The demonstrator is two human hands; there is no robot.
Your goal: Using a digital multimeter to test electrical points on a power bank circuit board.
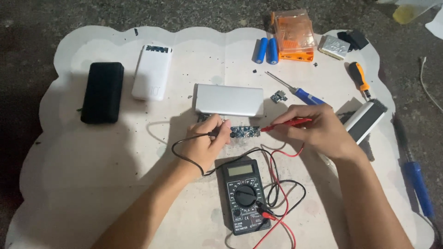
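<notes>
My left hand [206,140] grips a black test probe [218,133], its tip down on a blue circuit board [244,132]. My right hand [317,129] pinches a red test probe [286,124] whose tip touches the right end of the same board. The board lies just in front of a silver power bank case [229,99]. Black and red leads curl back to a black multimeter [243,195] lying between my forearms.
A white mat [83,157] covers the rough floor. On it lie a black power bank [102,91], a white power bank [152,71], two blue cylindrical cells [266,50], an orange parts box [293,34], screwdrivers [297,91] [359,79], and a soldering iron [417,180] at right.
</notes>
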